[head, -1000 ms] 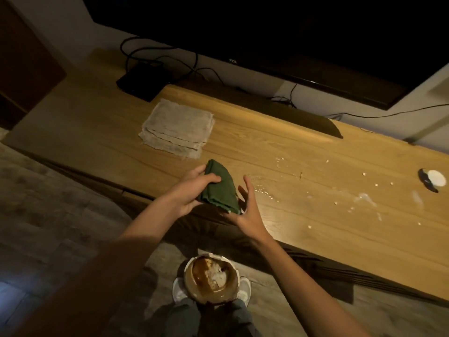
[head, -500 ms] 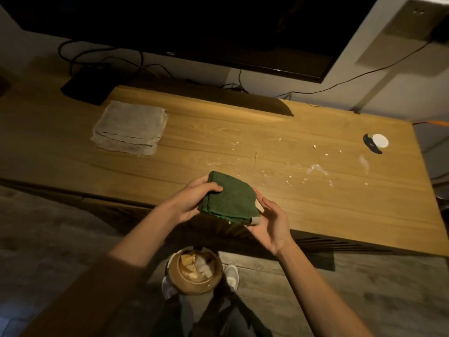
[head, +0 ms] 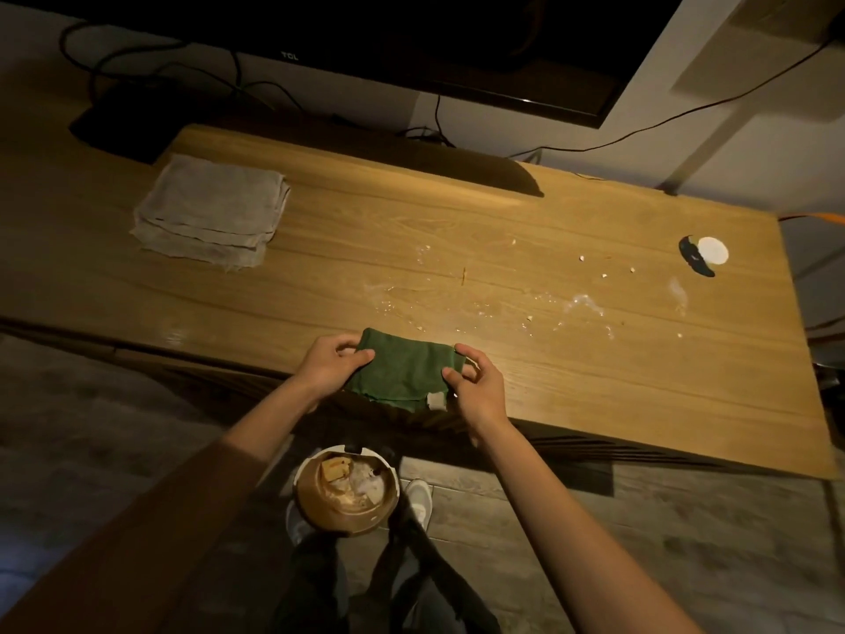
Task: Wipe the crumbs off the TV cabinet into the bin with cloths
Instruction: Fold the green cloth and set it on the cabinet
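A folded green cloth [head: 402, 372] with a small white tag hangs over the front edge of the wooden TV cabinet [head: 594, 382]. My left hand [head: 331, 366] pinches its left side and my right hand [head: 475, 382] pinches its right side. Pale crumbs [head: 580, 304] and smears lie scattered across the cabinet top, from its middle to the right. A round brown bin [head: 346, 491] with scraps inside stands on the floor in front of the cabinet, just below my hands and between my feet.
A stack of grey cloths [head: 210, 212] lies at the cabinet's left. A small white disc with a black piece [head: 706, 256] sits at the far right. A TV [head: 411, 34] hangs above, with a black box [head: 119, 125] and cables behind.
My right hand has closed onto the cloth's right side, so both hands now hold it spread flat. The view has shifted further right along the cabinet.
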`<state>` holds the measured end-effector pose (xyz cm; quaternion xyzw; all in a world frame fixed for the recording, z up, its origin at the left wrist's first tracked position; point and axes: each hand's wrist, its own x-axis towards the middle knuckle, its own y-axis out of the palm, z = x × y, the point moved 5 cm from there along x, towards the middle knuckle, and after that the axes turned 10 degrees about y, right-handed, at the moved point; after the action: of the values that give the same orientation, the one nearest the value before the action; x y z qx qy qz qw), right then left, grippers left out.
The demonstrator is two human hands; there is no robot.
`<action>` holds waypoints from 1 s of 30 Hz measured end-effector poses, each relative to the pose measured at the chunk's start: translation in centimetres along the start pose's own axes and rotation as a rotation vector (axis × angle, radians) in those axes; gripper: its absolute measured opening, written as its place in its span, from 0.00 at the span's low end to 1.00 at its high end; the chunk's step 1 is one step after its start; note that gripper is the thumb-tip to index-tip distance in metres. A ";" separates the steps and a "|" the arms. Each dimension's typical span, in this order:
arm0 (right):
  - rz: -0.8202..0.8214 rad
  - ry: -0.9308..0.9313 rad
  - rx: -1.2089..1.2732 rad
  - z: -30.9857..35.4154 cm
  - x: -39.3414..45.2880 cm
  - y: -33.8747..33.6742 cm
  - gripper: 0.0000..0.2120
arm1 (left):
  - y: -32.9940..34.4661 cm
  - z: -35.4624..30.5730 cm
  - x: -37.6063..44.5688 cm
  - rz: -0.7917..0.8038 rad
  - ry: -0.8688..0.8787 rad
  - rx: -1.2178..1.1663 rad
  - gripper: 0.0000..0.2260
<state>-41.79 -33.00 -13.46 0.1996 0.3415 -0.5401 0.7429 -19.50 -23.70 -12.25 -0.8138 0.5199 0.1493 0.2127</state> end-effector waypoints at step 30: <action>-0.240 -0.371 -0.745 -7.2 -5.2 -0.2 0.09 | -4.1 9.7 -10.0 -0.498 0.111 0.284 0.08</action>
<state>-45.07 -24.83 -14.64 -0.2236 0.3945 -0.4895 0.7448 -20.15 -9.49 -15.23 -0.8853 0.3308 -0.0264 0.3258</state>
